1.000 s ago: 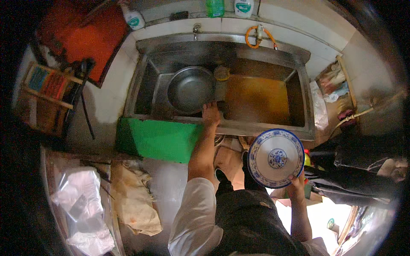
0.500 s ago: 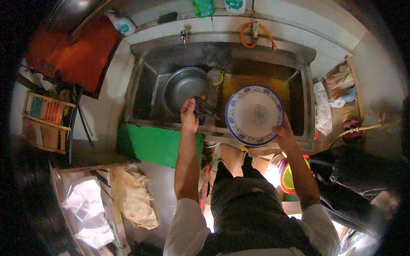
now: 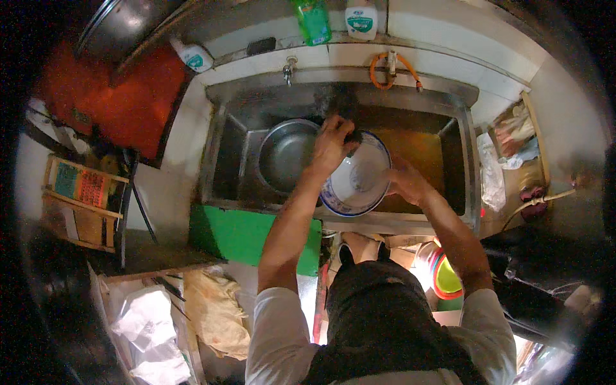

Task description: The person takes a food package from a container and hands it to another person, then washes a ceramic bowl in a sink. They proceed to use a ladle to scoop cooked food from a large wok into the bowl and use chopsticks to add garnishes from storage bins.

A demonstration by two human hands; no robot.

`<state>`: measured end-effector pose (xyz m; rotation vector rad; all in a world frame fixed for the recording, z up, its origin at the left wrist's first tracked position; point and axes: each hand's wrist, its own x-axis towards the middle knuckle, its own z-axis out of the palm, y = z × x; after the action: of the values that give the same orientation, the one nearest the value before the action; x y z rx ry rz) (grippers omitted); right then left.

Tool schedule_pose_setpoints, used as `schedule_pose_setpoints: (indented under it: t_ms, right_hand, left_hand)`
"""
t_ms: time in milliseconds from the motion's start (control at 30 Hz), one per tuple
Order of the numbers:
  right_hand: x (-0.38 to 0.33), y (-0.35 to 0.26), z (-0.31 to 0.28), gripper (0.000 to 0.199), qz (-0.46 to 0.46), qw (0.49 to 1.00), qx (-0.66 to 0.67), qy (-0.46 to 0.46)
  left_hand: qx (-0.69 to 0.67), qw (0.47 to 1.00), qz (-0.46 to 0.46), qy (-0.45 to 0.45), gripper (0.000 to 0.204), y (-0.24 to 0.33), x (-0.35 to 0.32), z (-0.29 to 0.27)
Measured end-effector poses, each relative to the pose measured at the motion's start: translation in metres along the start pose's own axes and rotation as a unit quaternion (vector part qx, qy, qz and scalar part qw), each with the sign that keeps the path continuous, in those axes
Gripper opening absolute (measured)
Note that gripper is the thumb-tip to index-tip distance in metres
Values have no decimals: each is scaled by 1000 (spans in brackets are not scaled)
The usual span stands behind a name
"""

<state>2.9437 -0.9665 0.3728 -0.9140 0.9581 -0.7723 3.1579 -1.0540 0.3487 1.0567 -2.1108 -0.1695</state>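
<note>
A large white bowl (image 3: 362,176) with a blue patterned rim is tilted above the sink's middle divider. My right hand (image 3: 409,182) grips its right edge. At the bowl's upper left rim, my left hand (image 3: 332,144) is closed on a dark cloth-like wad (image 3: 352,138), which touches the bowl; its exact kind is unclear. Left of the bowl, a round metal basin (image 3: 285,157) sits in the left compartment of the steel sink (image 3: 471,163).
Behind the sink are a metal tap (image 3: 289,70) and an orange hose (image 3: 380,70). A green bottle (image 3: 312,22) and a white bottle (image 3: 361,22) stand on the ledge. A green board (image 3: 256,237) lies along the front left. Colourful stacked basins (image 3: 447,279) stand below right.
The bowl has moved left and tilted. My left hand has come up and right, bringing the dark wad onto the bowl's rim. My right hand has shifted slightly left, still gripping the bowl.
</note>
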Motion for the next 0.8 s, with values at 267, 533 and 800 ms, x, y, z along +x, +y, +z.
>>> schedule_pose_setpoints:
  t_ms: [267, 533, 800]
  right_hand:
    - [29, 58, -8, 69, -307, 936, 66, 156]
    - [82, 110, 7, 80, -386, 880, -92, 261]
    - [46, 83, -15, 66, -40, 928, 352, 114]
  left_hand:
    - [-5, 968, -250, -7, 37, -9, -41, 35]
    - [-185, 897, -381, 124, 44, 18, -90, 69]
    - [-121, 918, -341, 163, 31, -22, -46, 9]
